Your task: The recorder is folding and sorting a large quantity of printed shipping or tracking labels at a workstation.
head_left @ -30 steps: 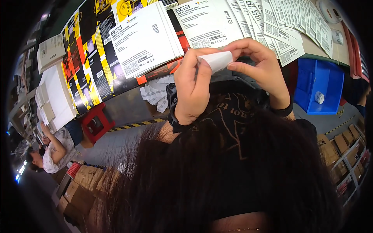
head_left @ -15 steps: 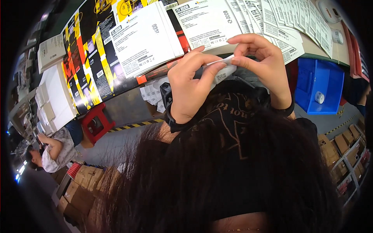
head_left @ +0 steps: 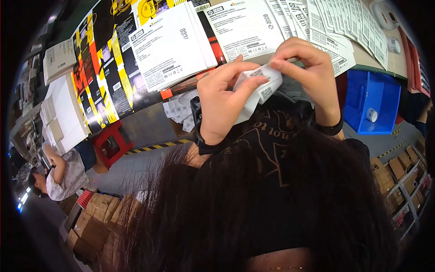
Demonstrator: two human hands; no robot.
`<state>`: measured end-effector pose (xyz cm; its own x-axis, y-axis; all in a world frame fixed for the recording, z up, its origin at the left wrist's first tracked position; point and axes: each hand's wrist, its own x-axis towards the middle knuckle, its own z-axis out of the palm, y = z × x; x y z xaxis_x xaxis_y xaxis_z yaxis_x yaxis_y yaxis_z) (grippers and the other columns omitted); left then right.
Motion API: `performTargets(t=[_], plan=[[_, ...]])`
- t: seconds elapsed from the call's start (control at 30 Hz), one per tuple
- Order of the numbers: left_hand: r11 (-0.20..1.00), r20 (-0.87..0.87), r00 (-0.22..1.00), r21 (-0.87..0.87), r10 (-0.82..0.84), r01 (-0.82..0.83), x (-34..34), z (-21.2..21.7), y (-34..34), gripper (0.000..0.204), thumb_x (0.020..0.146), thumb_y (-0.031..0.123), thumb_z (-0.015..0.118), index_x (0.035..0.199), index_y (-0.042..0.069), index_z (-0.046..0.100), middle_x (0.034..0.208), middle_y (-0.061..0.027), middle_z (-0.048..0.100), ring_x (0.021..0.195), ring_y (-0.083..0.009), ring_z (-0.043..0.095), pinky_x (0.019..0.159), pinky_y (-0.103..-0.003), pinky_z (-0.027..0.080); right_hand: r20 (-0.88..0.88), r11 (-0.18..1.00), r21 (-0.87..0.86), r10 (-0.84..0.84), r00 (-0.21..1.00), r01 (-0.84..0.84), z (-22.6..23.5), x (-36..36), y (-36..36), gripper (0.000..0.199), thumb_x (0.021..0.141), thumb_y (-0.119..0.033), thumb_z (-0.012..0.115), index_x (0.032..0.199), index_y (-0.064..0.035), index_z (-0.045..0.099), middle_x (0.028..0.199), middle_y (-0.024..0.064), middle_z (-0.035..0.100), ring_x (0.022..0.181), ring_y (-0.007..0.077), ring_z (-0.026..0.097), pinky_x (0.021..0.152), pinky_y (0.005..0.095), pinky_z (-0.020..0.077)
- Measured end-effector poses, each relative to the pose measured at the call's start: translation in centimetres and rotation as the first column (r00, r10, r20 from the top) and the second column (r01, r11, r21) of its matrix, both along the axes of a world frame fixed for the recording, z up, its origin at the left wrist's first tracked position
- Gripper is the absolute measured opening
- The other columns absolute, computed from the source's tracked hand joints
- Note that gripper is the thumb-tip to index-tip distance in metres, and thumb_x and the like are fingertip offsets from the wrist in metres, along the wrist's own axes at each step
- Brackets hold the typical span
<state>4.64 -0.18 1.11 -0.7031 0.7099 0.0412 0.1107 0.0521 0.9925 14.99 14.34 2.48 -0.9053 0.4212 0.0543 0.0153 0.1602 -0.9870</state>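
Note:
In front of my chest is a white sheet of stickers [head_left: 268,87] printed with small square codes, bent and held by both hands. My left hand [head_left: 218,100] pinches its left side between thumb and fingers. At its upper right edge, the thumb and fingertips of my right hand [head_left: 307,68] are pressed together; whether a single sticker is between them I cannot make out. Just beyond my hands lie a stack of white printed cards [head_left: 170,47] and, to its right, another white card stack [head_left: 244,28]. More white cards [head_left: 349,27] fan out at the far right.
Black-and-yellow printed packaging [head_left: 106,68] covers the table's left part. Below the right edge stands a blue bin [head_left: 352,102] holding a small white roll [head_left: 372,115]. A red stool [head_left: 113,144] and a seated person [head_left: 68,177] are at left, cardboard boxes [head_left: 95,222] behind.
The sticker sheet has turned, so more of its printed face shows and it hangs lower. My right fingers have closed together at its upper edge; my left hand has barely moved.

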Motion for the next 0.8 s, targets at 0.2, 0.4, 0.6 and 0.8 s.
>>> performTargets(t=[0.2, 0.4, 0.6, 0.8], plan=[[0.980, -0.124, 0.972, -0.065, -0.197, 0.190, -0.6, 0.3, -0.4, 0.006, 0.072, 0.003, 0.067, 0.070, 0.001, 0.062, 0.058, -0.0048, 0.055, 0.048, -0.0134, 0.049, 0.099, -0.041, 0.040, 0.045, 0.934, -0.130, -0.328, 0.944, 0.331, 0.0, -1.0, 2.5, 0.011, 0.079, -0.005, 0.064, 0.088, 0.0022, 0.064, 0.080, 0.0033, 0.061, 0.072, 0.0085, 0.054, 0.067, 0.0194, 0.0417], [0.945, -0.502, 0.804, -0.106, -0.319, 0.309, -0.1, -1.9, 0.2, 0.008, 0.068, -0.002, 0.066, 0.072, 0.003, 0.061, 0.058, -0.0045, 0.054, 0.050, -0.0187, 0.051, 0.104, -0.043, 0.034, 0.133, 0.938, -0.087, -0.323, 0.937, 0.336, -4.1, -4.5, 2.4, 0.018, 0.079, -0.012, 0.067, 0.090, 0.0015, 0.065, 0.075, 0.0015, 0.063, 0.064, 0.0058, 0.053, 0.059, 0.0167, 0.0404], [0.925, -0.573, 0.727, -0.201, -0.377, 0.321, -0.4, -2.8, 0.1, 0.009, 0.070, 0.001, 0.066, 0.068, 0.004, 0.057, 0.059, -0.0048, 0.053, 0.051, -0.0223, 0.052, 0.104, -0.046, 0.032, 0.185, 0.954, 0.083, -0.297, 0.937, 0.287, -5.8, -6.1, 3.1, 0.019, 0.079, -0.016, 0.068, 0.089, 0.0006, 0.067, 0.072, 0.0008, 0.062, 0.062, 0.0039, 0.052, 0.054, 0.0165, 0.0399], [0.913, -0.581, 0.706, -0.221, -0.405, 0.341, 0.0, -2.7, 0.1, 0.010, 0.070, 0.002, 0.066, 0.067, 0.004, 0.057, 0.059, -0.0045, 0.053, 0.052, -0.0219, 0.054, 0.104, -0.048, 0.031, 0.196, 0.958, 0.120, -0.278, 0.940, 0.259, -6.1, -5.9, 3.5, 0.019, 0.079, -0.016, 0.069, 0.088, 0.0004, 0.067, 0.071, 0.0006, 0.062, 0.060, 0.0036, 0.050, 0.054, 0.0165, 0.0395]])
